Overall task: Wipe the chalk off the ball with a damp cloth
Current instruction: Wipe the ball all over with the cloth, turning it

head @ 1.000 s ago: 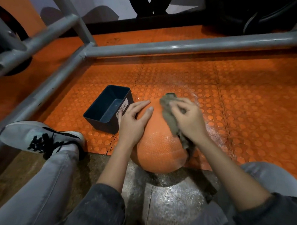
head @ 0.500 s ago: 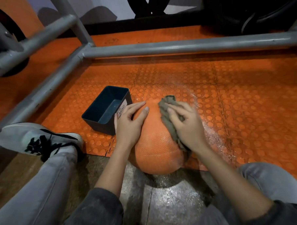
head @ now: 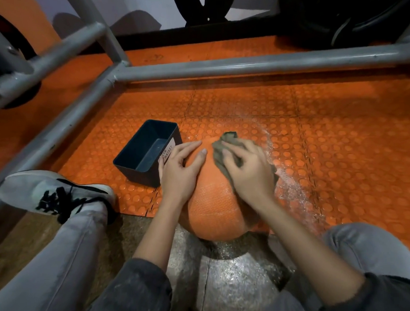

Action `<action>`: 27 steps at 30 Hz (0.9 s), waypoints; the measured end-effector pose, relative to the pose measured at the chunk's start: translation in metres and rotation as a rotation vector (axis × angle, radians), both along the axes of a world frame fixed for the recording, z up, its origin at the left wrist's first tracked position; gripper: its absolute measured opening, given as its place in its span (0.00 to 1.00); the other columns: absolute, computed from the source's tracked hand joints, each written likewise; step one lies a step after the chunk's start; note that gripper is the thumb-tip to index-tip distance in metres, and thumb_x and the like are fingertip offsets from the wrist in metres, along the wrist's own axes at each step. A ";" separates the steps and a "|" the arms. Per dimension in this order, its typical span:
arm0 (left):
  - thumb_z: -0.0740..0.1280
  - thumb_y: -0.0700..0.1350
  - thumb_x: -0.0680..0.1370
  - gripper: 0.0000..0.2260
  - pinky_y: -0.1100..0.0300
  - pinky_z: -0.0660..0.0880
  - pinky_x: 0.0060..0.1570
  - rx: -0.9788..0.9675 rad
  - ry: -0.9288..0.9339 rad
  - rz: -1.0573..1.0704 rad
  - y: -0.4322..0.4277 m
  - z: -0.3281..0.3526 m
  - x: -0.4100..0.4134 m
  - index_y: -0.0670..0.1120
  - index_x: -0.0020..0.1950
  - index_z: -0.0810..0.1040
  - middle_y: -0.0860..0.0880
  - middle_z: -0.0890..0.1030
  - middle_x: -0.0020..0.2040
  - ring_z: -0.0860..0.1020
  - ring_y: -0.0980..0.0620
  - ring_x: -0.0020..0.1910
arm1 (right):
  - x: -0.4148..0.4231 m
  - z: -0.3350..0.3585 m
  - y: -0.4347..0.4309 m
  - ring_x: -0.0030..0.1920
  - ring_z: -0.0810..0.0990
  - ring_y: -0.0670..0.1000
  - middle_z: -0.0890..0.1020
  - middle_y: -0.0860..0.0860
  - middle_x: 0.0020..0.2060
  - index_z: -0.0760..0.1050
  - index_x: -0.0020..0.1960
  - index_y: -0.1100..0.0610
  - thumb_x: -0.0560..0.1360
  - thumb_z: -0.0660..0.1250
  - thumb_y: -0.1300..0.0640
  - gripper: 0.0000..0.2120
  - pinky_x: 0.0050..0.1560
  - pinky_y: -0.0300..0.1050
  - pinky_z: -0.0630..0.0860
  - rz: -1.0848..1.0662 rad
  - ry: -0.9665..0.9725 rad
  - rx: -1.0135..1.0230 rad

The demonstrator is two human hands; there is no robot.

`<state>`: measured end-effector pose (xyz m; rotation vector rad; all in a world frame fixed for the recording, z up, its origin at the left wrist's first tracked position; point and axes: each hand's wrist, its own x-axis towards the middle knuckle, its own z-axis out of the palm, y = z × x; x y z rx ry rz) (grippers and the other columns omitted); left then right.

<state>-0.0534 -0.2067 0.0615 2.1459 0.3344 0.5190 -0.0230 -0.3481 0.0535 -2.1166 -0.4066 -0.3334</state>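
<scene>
An orange textured ball point(head: 213, 209) sits on the floor between my knees, at the edge of the orange studded mat. My left hand point(head: 180, 173) rests flat on the ball's upper left side, fingers straight. My right hand point(head: 249, 174) presses a grey-green cloth point(head: 219, 152) against the ball's upper right side, with its fingers curled over the cloth. Part of the cloth hangs down the ball's right flank under my wrist.
A dark blue bin point(head: 147, 153) with a white label stands on the mat just left of the ball. White chalk dust point(head: 292, 186) streaks the mat point(head: 339, 137) on the right. Grey metal rack bars point(head: 242, 65) cross behind and on the left. My shoe point(head: 53, 192) lies at left.
My right hand and the cloth have slid a little up and back over the top right of the ball. My left hand stays on the ball's left side.
</scene>
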 end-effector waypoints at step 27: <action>0.63 0.67 0.66 0.08 0.44 0.59 0.70 -0.058 0.028 0.086 -0.017 0.008 0.000 0.72 0.44 0.73 0.71 0.73 0.50 0.71 0.66 0.57 | 0.057 -0.045 -0.049 0.46 0.79 0.56 0.81 0.57 0.45 0.79 0.52 0.62 0.75 0.63 0.39 0.25 0.52 0.47 0.76 -0.122 0.929 0.386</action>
